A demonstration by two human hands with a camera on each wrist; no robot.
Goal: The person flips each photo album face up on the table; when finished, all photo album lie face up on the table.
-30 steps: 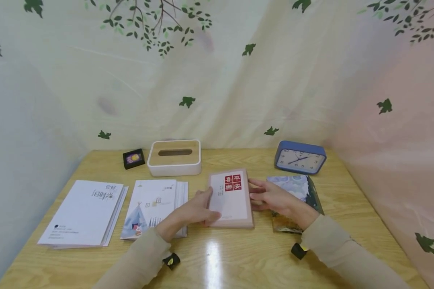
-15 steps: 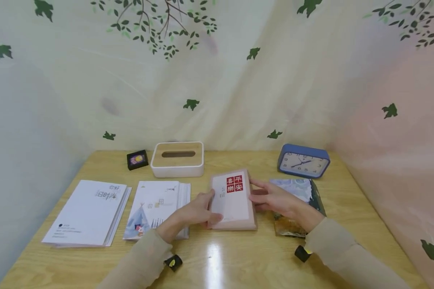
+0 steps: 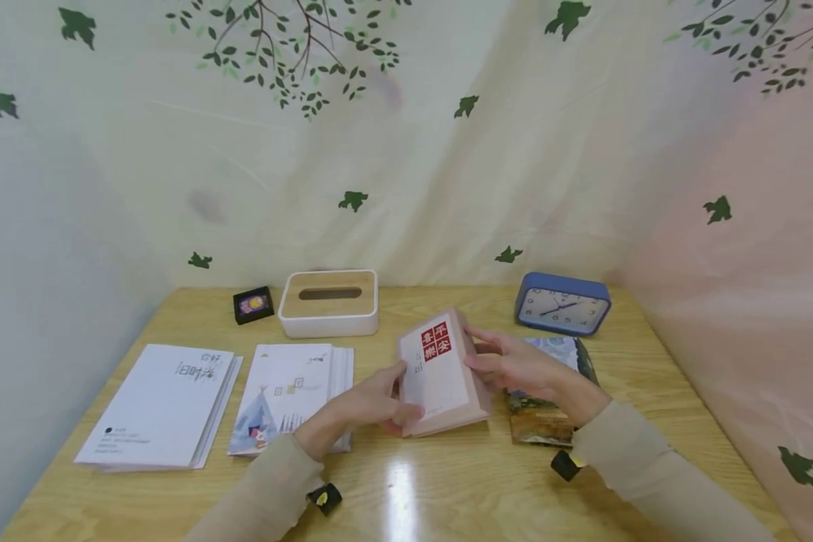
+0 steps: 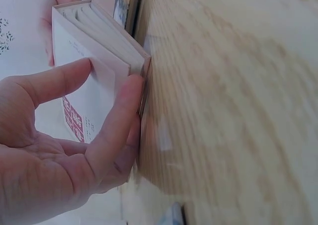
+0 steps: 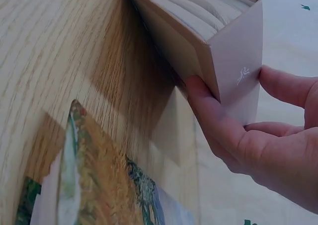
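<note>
A thick pale pink book with a red four-character block on its cover is held tilted over the middle of the table, its right side raised. My left hand grips its left edge, thumb on the cover; in the left wrist view the fingers reach the page edge. My right hand holds the spine side. In the right wrist view the thumb lies against the spine and fingers are under the back cover. Beneath my right forearm lies a booklet with a painted landscape cover.
Left of the hands lie a tent-illustrated booklet and a larger white booklet, each over other sheets or booklets. At the back stand a black box, a white tissue box with wooden lid, and a blue clock. Curtains border the table.
The pink book was lying nearly flat; its right side has risen and it now tilts to the left, showing its spine. Both hands have kept hold of it.
</note>
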